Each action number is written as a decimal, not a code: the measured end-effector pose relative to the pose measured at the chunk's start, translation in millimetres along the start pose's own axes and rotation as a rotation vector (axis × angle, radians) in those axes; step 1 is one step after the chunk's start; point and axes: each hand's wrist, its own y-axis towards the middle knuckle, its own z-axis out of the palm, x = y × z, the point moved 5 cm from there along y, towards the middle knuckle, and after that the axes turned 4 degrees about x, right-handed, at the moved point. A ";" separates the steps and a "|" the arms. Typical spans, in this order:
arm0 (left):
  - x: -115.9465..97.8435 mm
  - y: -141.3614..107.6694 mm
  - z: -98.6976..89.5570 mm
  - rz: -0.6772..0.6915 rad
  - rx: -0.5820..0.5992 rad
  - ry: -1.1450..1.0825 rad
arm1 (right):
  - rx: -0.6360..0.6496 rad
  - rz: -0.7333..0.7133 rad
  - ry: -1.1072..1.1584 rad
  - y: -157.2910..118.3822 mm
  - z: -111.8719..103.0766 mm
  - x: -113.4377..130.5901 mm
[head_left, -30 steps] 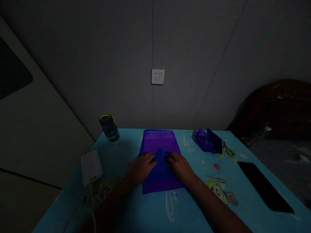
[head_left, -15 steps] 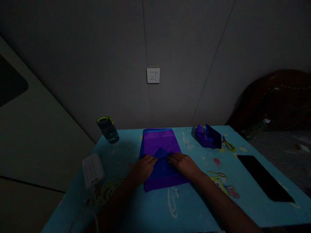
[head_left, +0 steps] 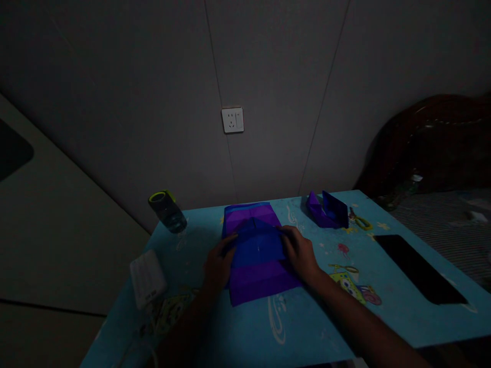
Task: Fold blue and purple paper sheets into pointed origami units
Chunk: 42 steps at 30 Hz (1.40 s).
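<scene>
A sheet of folded blue paper (head_left: 257, 243), pointed at its far end, lies over a stack of purple paper (head_left: 261, 281) in the middle of the table. My left hand (head_left: 221, 258) grips its left edge, thumb and fingers closed around the paper. At the opposite edge, my right hand (head_left: 297, 246) pinches the same blue paper near its far right corner. The near side of the folded sheet looks slightly raised off the stack, though the dim light makes this hard to judge.
Behind on the right are a folded purple paper boat (head_left: 326, 213) and scissors (head_left: 360, 221); nearer lies a black phone-like slab (head_left: 418, 267). On the left stand a bottle (head_left: 169, 212) and a white power bank (head_left: 148, 278) with a cable. A wall bounds the patterned blue table (head_left: 307, 327).
Both hands have moved apart to the paper's side edges, and the blue folded piece has shifted away from me, up the purple stack. The view has turned slightly.
</scene>
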 end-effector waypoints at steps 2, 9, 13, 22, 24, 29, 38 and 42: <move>-0.1 0.1 0.6 -0.099 0.030 -0.125 | -0.045 0.096 0.176 -0.4 2.0 -1.5; -8.8 0.8 0.3 -0.118 0.085 -0.190 | -0.036 0.330 0.573 3.8 7.5 -6.8; -18.7 -0.6 -0.7 0.136 0.031 0.050 | -0.115 0.351 0.513 6.1 -4.5 -8.1; -7.8 3.0 -8.7 0.121 -0.062 0.224 | 0.022 0.278 0.501 8.9 -2.4 -14.5; -1.5 4.8 -8.2 0.042 -0.031 0.092 | 0.070 0.222 0.379 9.1 -3.6 -16.3; 6.6 5.9 -2.0 -0.138 0.051 -0.182 | 0.085 0.099 0.043 9.6 -10.4 -19.2; -5.9 0.6 3.9 -0.087 0.149 -0.221 | 0.041 0.122 -0.067 12.0 -19.7 -21.3; -3.3 2.1 2.9 -0.046 0.110 -0.181 | 0.009 0.026 -0.093 14.5 -23.2 -16.9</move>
